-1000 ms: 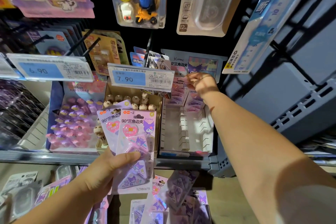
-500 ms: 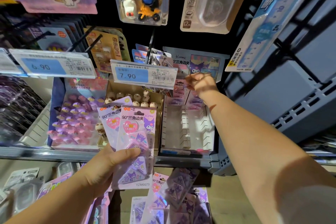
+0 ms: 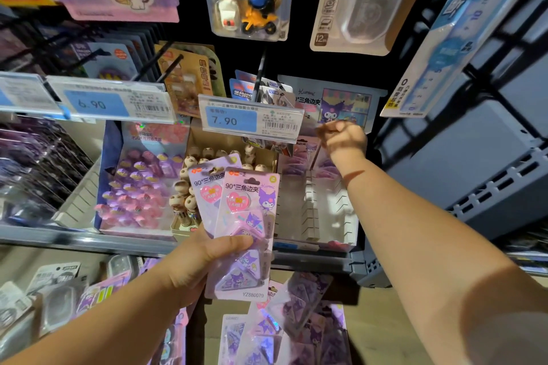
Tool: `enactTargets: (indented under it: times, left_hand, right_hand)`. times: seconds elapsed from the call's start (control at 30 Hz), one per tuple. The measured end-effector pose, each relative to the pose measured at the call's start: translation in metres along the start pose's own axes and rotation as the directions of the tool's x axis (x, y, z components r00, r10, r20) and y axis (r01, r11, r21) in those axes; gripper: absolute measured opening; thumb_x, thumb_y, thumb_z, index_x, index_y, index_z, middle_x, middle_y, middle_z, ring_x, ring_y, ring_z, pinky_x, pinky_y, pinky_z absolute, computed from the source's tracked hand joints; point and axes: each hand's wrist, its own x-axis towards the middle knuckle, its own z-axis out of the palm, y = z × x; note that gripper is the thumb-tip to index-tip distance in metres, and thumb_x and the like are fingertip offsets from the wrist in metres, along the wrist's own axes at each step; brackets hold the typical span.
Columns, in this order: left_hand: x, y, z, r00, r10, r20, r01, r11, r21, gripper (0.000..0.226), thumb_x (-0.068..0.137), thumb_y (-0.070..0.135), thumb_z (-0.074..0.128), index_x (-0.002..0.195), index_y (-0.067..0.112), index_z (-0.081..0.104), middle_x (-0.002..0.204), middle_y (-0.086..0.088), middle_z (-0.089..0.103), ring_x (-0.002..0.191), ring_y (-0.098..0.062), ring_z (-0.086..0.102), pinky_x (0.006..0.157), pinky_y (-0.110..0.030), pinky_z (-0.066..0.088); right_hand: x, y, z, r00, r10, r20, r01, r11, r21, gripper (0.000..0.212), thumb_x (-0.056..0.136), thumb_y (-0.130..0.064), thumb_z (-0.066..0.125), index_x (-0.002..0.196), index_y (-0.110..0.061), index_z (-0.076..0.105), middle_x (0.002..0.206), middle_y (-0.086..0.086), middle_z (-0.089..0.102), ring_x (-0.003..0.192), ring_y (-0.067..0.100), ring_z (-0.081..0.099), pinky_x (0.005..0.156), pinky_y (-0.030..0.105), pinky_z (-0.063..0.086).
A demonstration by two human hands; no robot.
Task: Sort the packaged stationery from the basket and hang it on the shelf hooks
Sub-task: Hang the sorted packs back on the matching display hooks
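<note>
My left hand [image 3: 189, 267] grips two pink packs of Kuromi triangle corner clips [image 3: 249, 216], fanned and upright, in front of the shelf. My right hand [image 3: 345, 136] reaches to the back of a white slotted display box [image 3: 320, 210], just under its Kuromi header card [image 3: 344, 104]. Its fingers are curled with the back of the hand towards me, so I cannot see whether they hold anything. A few similar packs [image 3: 299, 154] stand at the rear of that box. More of these packs [image 3: 284, 326] lie loose below the shelf.
A 7.90 price tag [image 3: 249, 120] hangs on a black hook [image 3: 261, 68] left of my right hand. Boxes of purple erasers [image 3: 139, 187] and wooden-headed pens [image 3: 207, 157] fill the shelf to the left. Blister packs hang overhead. A grey crate [image 3: 474, 163] stands at the right.
My right hand has lifted slightly from the packs at the back of the box and closed into a fist. My left hand keeps the two packs almost still.
</note>
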Motion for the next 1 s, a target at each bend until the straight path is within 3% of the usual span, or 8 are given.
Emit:
enactTargets:
  times: [0.07,0.17,0.3,0.43,0.6,0.73,0.83,1.0]
  left_hand:
    - [0.0,0.001,0.002,1.0,0.017,0.01,-0.017,1.0,0.014,0.071,0.058,0.015,0.079,0.124,0.001,0.057,0.103,-0.019,0.071,0.092,-0.032,0.071,0.071,-0.032,0.058]
    - [-0.001,0.003,0.005,1.0,0.022,-0.001,-0.022,1.0,0.014,0.06,0.065,0.011,0.07,0.123,0.002,0.057,0.1,-0.017,0.072,0.088,-0.028,0.071,0.068,-0.029,0.057]
    - [-0.001,0.004,0.007,1.0,0.028,-0.015,-0.028,1.0,0.008,0.06,0.065,0.012,0.07,0.124,0.004,0.057,0.099,-0.014,0.073,0.089,-0.026,0.071,0.069,-0.031,0.058]
    - [-0.005,0.0,0.009,0.999,0.012,-0.032,-0.013,1.0,-0.023,0.062,0.064,0.01,0.072,0.124,0.003,0.058,0.101,-0.015,0.073,0.088,-0.026,0.072,0.068,-0.03,0.058]
    - [-0.01,-0.005,0.019,0.997,-0.007,-0.077,0.0,0.996,-0.091,0.039,0.089,0.041,0.064,0.112,0.009,0.062,0.095,0.001,0.076,0.085,-0.007,0.071,0.063,-0.012,0.054]
    - [-0.011,-0.003,0.019,0.984,-0.047,-0.174,0.02,0.988,-0.154,0.067,0.078,0.067,0.042,0.124,0.022,0.061,0.116,-0.008,0.072,0.104,-0.024,0.07,0.083,-0.039,0.059]
    - [-0.01,-0.007,0.016,0.974,-0.05,-0.221,0.01,0.984,-0.178,0.057,0.083,0.059,0.06,0.125,0.021,0.062,0.118,-0.011,0.07,0.106,-0.031,0.068,0.094,-0.047,0.051]
    - [-0.012,-0.012,0.018,0.959,-0.091,-0.267,0.03,0.974,-0.225,0.036,0.077,0.026,0.068,0.109,0.01,0.066,0.095,-0.017,0.075,0.076,-0.03,0.074,0.059,-0.036,0.061]
  right_hand:
    - [-0.011,-0.003,-0.001,0.996,-0.07,0.051,0.081,0.965,-0.248,0.034,0.095,0.006,0.029,0.065,-0.008,0.038,0.055,0.001,0.04,0.056,0.017,0.039,0.077,0.041,0.045]
    - [-0.025,0.003,-0.017,0.928,-0.099,0.359,0.361,0.469,-0.806,0.022,0.093,-0.019,0.054,0.081,-0.005,0.065,0.067,0.0,0.058,0.064,0.016,0.051,0.061,0.021,0.041]
    - [-0.059,0.009,-0.036,0.816,0.362,0.451,0.248,0.486,-0.838,0.023,0.091,-0.031,0.062,0.08,-0.011,0.063,0.067,-0.001,0.064,0.059,0.01,0.058,0.051,0.017,0.045]
    - [-0.085,0.028,-0.055,0.653,0.59,0.474,0.232,0.44,-0.867,0.007,0.086,-0.02,0.066,0.093,-0.019,0.065,0.081,-0.003,0.071,0.07,0.009,0.063,0.057,0.019,0.051]
    - [-0.097,0.037,-0.056,0.64,0.626,0.445,0.134,0.48,-0.867,0.012,0.093,-0.007,0.057,0.097,-0.016,0.065,0.077,-0.004,0.071,0.068,0.008,0.065,0.061,0.022,0.055]
    - [-0.103,0.034,-0.059,0.607,0.657,0.447,0.189,0.427,-0.884,0.012,0.095,-0.009,0.054,0.094,-0.019,0.06,0.065,-0.009,0.068,0.054,0.003,0.061,0.05,0.018,0.051]
    - [-0.103,0.027,-0.061,0.636,0.626,0.452,0.236,0.4,-0.886,0.013,0.095,-0.01,0.056,0.093,-0.021,0.062,0.063,-0.01,0.066,0.048,-0.001,0.052,0.044,0.013,0.037]
    - [-0.083,0.0,-0.065,0.761,0.476,0.441,0.247,0.416,-0.875,0.019,0.09,-0.007,0.062,0.09,-0.026,0.059,0.061,-0.005,0.053,0.041,0.0,0.038,0.036,0.012,0.023]
